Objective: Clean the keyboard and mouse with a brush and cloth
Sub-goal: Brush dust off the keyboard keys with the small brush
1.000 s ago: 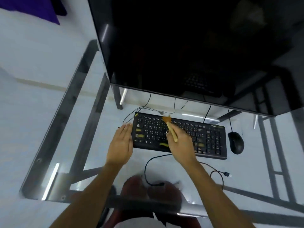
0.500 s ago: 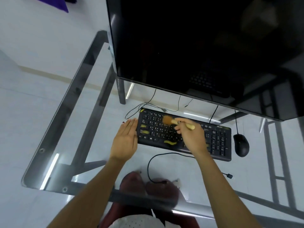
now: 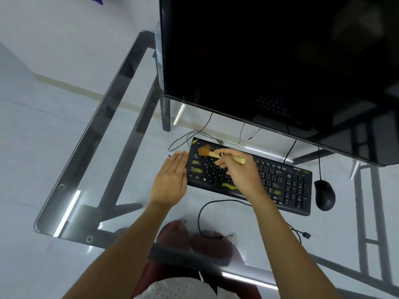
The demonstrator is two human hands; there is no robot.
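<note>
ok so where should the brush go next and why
Probably a short sweep rightward along the top key rows. The brush, held in the right hand, has its bristles at the keyboard's far-left corner, so the rest lies to the right. The left hand lies flat at the left edge, apparently steadying it.

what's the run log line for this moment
step: brushing keyboard | right hand: holds brush | left hand: flat at keyboard's left edge | mouse: untouched
</note>
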